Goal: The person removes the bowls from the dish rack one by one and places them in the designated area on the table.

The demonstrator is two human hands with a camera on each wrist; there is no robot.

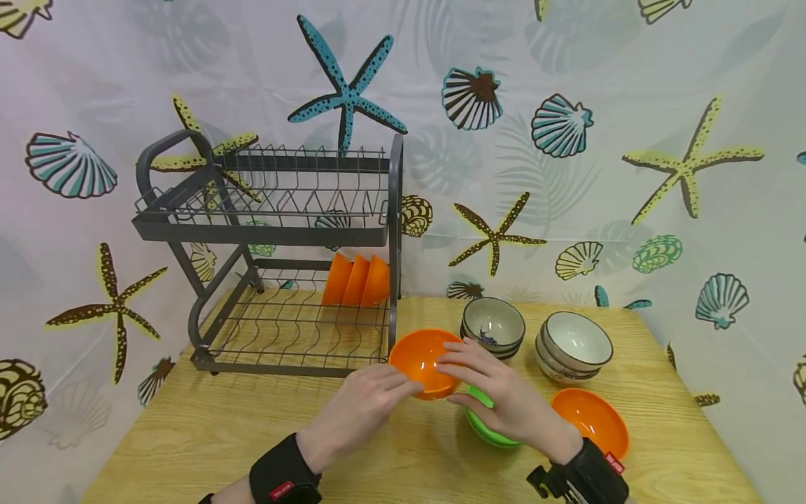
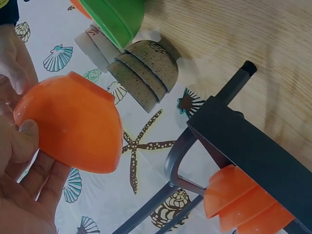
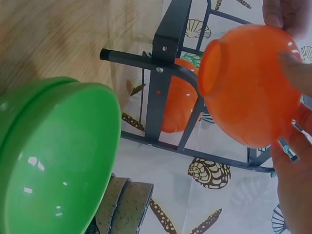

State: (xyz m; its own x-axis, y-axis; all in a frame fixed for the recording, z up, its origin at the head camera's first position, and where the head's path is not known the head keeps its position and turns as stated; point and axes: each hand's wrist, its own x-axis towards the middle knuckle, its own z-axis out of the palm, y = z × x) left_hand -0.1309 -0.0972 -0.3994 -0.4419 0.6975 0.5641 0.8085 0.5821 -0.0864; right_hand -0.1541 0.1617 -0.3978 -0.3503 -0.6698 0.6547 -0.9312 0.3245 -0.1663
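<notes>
Both hands hold an orange bowl (image 1: 420,360) above the table, just right of the rack; its inside faces the head camera. My left hand (image 1: 368,402) grips the bowl's near left rim; in the left wrist view its thumb (image 2: 29,134) lies on the outer wall. With fingers over the inside, my right hand (image 1: 497,388) grips the right rim. Beneath the right hand, partly hidden, stand stacked green bowls (image 1: 494,434). Three orange bowls (image 1: 356,281) lean on edge in a row on the lower tier of the dark dish rack (image 1: 296,371).
Behind the right hand stand a stack of speckled grey bowls (image 1: 494,323) and a stack of white-lined bowls (image 1: 576,343). Another orange bowl (image 1: 592,420) sits by the right wrist. The rack's upper tier (image 1: 264,234) overhangs the lower one. A patterned sheet (image 1: 567,259) hangs behind the wooden table (image 1: 352,448).
</notes>
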